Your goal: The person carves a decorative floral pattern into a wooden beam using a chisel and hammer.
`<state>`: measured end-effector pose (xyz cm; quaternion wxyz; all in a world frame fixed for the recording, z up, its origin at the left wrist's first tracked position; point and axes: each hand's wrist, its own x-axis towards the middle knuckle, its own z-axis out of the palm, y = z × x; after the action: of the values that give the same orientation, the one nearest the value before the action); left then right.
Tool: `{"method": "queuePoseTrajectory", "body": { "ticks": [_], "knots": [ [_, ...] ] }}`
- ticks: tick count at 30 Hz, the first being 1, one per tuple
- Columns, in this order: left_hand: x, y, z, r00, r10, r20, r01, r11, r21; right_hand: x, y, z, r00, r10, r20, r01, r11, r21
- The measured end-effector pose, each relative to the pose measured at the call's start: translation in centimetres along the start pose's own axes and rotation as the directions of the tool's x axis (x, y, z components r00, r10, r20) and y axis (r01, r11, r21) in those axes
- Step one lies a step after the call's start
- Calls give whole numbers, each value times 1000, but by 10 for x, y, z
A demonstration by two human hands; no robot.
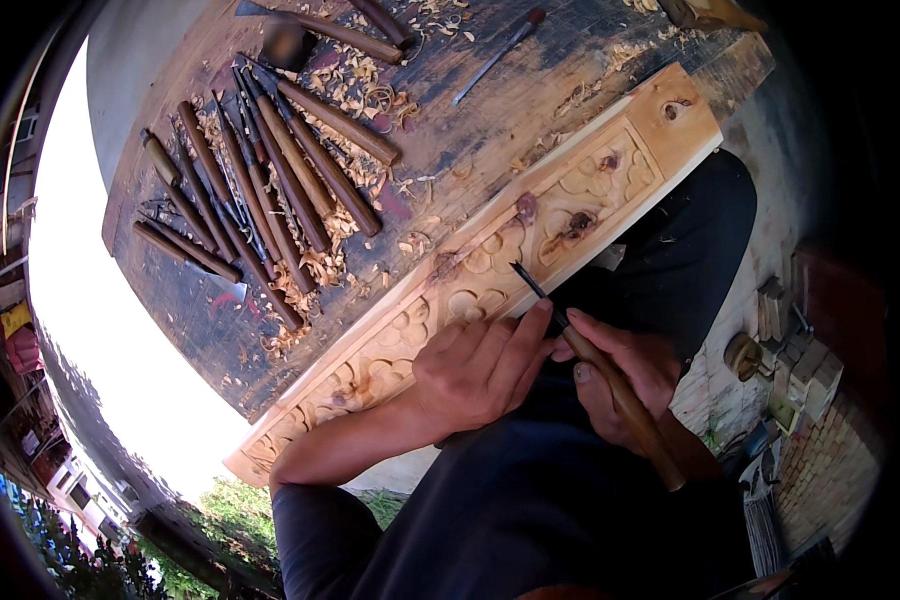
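Observation:
A long pale wooden board (460, 262), carved with rounded leaf-like shapes and marked by dark knots, lies slantwise along the near edge of the bench. My right hand (635, 375) is wrapped round the brown wooden handle of a carving chisel (625, 395). The chisel's dark, slim blade points up and left, its tip over the carved face near a knot. My left hand (485, 372) rests on the board's near edge, fingers together and curled, pressing against the chisel's shank close to the handle. Its thumb is hidden.
The worn workbench (450, 130) carries several wooden-handled carving tools (270, 180) in a cluster at left, among curled shavings (370, 97). A thin brush (500, 55) lies at the far side. A dark round object (287, 42) stands behind the tools. Wooden blocks (810, 375) sit at lower right.

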<state>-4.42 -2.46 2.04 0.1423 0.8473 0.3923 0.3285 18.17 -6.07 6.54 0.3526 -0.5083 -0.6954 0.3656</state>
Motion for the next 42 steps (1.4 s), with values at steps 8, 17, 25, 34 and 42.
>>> {"method": "queuePoseTrajectory", "body": {
  "ticks": [8, 17, 25, 34, 42],
  "knots": [
    [3, -6, 2, 990, -59, 125, 89, 964, -252, 4, 1, 15, 990, -10, -141, 3, 999, -53],
    [4, -7, -1, 984, -114, 138, 155, 928, -338, 18, -8, 12, 995, -23, -102, 9, 991, -135],
    [8, -17, -5, 978, -111, 175, 185, 850, -494, 45, -26, 3, 998, 53, -31, -56, 993, -105],
    [7, -13, -3, 957, -174, 230, 278, 777, -565, 35, -16, 0, 996, 70, 59, -70, 997, -14],
    [12, -11, -2, 959, -169, 227, 272, 776, -570, 19, 3, 11, 999, -26, -33, 23, 996, -90]
  ]
}}
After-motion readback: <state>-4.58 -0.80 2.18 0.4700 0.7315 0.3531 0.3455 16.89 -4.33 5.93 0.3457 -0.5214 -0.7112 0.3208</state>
